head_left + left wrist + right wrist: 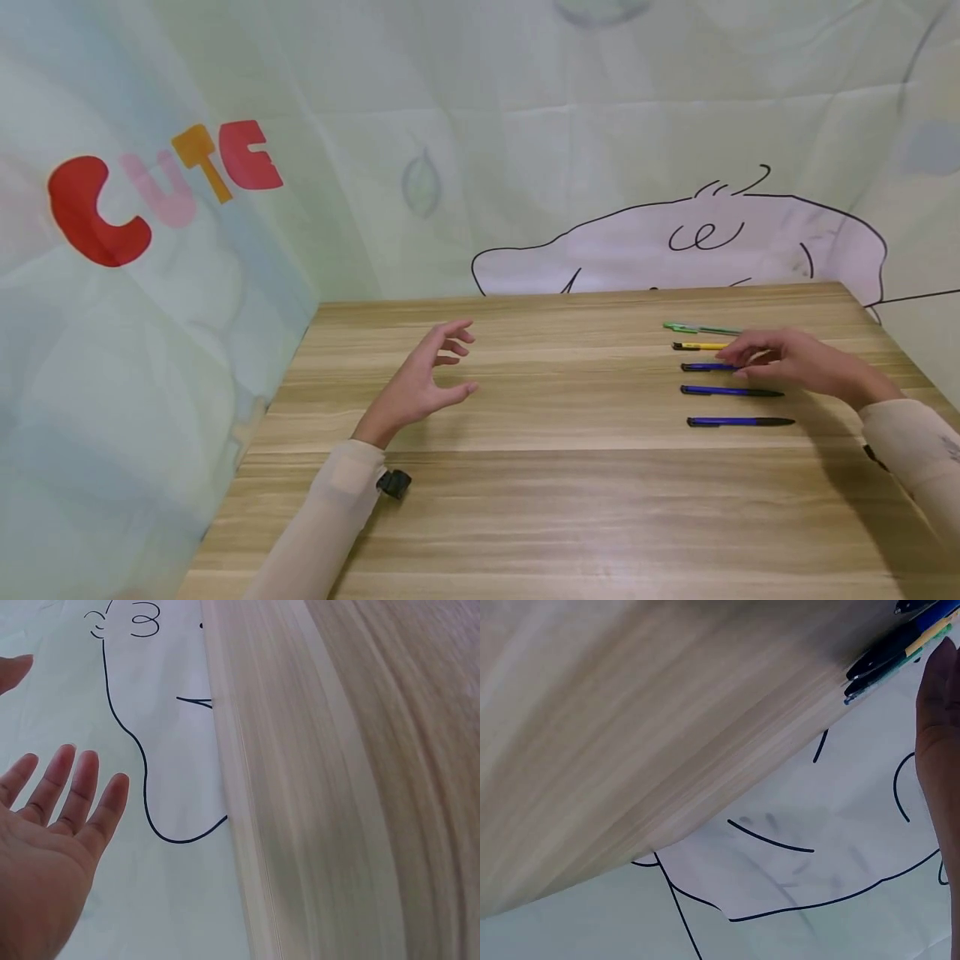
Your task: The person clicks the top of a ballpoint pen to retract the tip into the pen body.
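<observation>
Over the right part of the table, my right hand [798, 362] hovers with fingers curved and thumb apart from them. Beneath its fingertips lie a yellow pen [697, 346] and a blue pen [705, 367], both partly hidden by the hand. A green pen [701, 328] lies just beyond them. Two more blue pens, a middle one [727, 391] and a nearest one [738, 422], lie on the near side, roughly parallel. My left hand [416, 379] is raised over the table's left part, fingers spread and slightly bent, holding nothing; its palm also shows in the left wrist view.
The wooden table [562, 508] meets a pale printed cloth [360, 167] at its back and left edges. A cartoon outline and coloured letters are printed on the cloth. A small black device [394, 483] sits at the left cuff.
</observation>
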`<action>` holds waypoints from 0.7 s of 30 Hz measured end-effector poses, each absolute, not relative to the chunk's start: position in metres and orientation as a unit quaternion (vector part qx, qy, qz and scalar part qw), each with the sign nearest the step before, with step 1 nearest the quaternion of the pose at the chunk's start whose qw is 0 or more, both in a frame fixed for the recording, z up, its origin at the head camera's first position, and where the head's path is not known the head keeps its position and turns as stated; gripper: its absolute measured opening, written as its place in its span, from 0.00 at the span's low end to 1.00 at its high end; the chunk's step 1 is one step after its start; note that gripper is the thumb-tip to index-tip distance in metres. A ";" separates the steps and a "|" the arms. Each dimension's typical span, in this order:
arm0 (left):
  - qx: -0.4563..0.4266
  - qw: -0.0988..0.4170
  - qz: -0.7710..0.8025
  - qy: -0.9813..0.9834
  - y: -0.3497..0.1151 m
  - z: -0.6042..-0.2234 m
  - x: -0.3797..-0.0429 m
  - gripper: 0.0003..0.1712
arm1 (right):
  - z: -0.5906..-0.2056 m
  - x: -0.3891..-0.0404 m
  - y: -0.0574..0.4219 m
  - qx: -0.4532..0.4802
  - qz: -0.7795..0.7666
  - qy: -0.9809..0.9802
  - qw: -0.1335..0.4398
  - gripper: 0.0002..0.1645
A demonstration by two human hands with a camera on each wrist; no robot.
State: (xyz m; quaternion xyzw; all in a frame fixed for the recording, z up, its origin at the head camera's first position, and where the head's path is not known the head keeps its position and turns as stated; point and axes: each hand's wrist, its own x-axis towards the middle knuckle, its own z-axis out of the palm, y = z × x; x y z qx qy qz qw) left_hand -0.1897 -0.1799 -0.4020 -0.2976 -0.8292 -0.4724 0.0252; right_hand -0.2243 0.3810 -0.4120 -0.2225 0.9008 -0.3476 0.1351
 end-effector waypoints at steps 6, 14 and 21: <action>-0.304 0.028 -0.463 -0.832 -0.180 -0.400 -0.190 0.49 | -0.415 -0.217 0.381 -0.229 -0.380 0.877 0.185 0.20; -0.306 0.022 -0.467 -0.829 -0.178 -0.401 -0.191 0.49 | -0.423 -0.213 0.382 -0.256 -0.368 0.875 0.185 0.16; -0.298 0.016 -0.475 -0.828 -0.175 -0.398 -0.188 0.50 | -0.428 -0.214 0.380 -0.251 -0.354 0.882 0.183 0.15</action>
